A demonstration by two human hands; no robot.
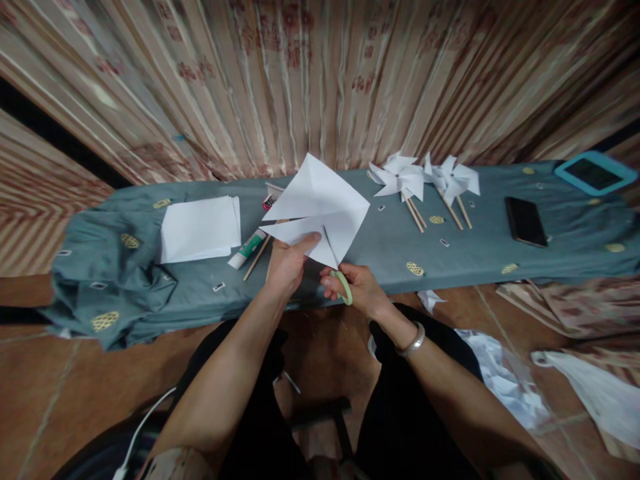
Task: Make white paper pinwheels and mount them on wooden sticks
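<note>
My left hand [289, 265] pinches a square sheet of white paper [320, 190], its thumb on top near the lower edge. A slit runs in from the sheet's left corner, and faint fold lines cross it. My right hand [356, 288] is closed on green-handled scissors [345, 288], whose blade lies over the paper at its bottom corner. Just left of my left hand, a glue stick [247, 249] with a green label and a thin wooden stick [257, 257] rest on the cloth. Part of a small red and black item [269, 201] shows behind the sheet.
A stack of white paper [200, 230] lies at left on the grey-green cloth [385, 253]. White paper pinwheels [399, 177] on sticks, a black phone [526, 221] and a blue-framed device [595, 173] lie to the right. A plastic bag of paper scraps [505, 380] sits on the floor.
</note>
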